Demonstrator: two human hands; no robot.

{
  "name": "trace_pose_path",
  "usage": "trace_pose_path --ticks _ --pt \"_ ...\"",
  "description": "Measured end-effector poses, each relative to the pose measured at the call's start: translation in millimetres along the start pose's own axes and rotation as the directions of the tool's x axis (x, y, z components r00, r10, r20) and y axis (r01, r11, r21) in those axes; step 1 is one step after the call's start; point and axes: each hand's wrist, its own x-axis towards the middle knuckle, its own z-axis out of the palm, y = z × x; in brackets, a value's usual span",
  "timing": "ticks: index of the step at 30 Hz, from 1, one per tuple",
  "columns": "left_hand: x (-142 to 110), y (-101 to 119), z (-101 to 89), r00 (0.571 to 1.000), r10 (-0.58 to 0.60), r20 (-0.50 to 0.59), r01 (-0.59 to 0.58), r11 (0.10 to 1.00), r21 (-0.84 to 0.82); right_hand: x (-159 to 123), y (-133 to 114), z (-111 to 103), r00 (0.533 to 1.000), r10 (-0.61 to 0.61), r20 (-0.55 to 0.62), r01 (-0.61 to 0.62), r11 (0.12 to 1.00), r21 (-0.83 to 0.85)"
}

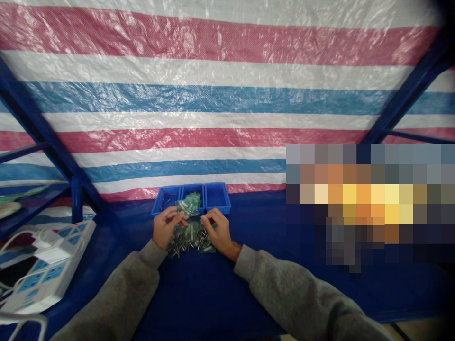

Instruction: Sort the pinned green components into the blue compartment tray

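My left hand is closed, thumb and fingers pinching the edge of a small clear plastic bag with a green tint and pale pieces inside. Facing it, my right hand has its thumb and forefinger pressed together; whatever is between them is too small to make out. Below both hands, a heap of short metal pins lies on the blue table among more greenish clear bags. Just beyond my hands stands a middle blue bin with similar bags in it.
A left blue bin holds a few thin metal pieces; a right blue bin stands beside the middle one. White power strips with cables lie at left. Blue frame posts flank a striped sheet. The right side is pixelated.
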Motion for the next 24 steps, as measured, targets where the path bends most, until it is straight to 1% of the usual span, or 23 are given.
trace_pose_path --ticks 5,8,10,13,16,18,19,21,22,24 --pt "11 -1 2.4 0.999 -0.047 -0.007 0.047 0.998 -0.029 0 -2 -1 1.000 -0.002 0.006 0.002 1.000 0.025" --pt "26 3 5.0 0.999 -0.052 -0.014 0.052 0.998 -0.026 0 -1 0 1.000 -0.006 0.009 0.006 1.000 0.028" --pt "38 6 5.4 0.997 -0.078 -0.016 0.078 0.997 -0.026 0 -1 0 1.000 -0.009 0.012 0.008 1.000 0.028" --pt "53 8 4.1 0.990 -0.138 0.038 0.140 0.989 -0.049 0 0 0 1.000 -0.006 0.016 0.005 1.000 0.022" --pt "56 6 1.1 0.993 -0.116 -0.011 0.115 0.990 -0.083 -1 1 -1 1.000 -0.002 0.017 0.002 1.000 0.018" --pt "50 3 -1.4 0.998 -0.059 -0.032 0.058 0.998 -0.026 -1 0 -1 1.000 0.000 0.021 0.000 1.000 0.023" --pt "46 1 -2.6 1.000 -0.022 -0.022 0.023 0.999 0.030 -1 0 -1 1.000 0.000 0.023 -0.001 1.000 0.025" --pt "36 -2 -4.5 0.998 0.045 0.031 -0.050 0.983 0.178 -1 0 -1 1.000 -0.002 0.029 0.001 1.000 0.029" --pt "32 -2 -5.1 0.995 0.082 0.055 -0.094 0.961 0.262 -1 0 -1 0.999 -0.005 0.032 0.004 1.000 0.030" --pt "24 -1 -5.2 0.977 0.181 0.109 -0.211 0.874 0.438 -1 1 -1 0.999 -0.011 0.036 0.009 1.000 0.030"
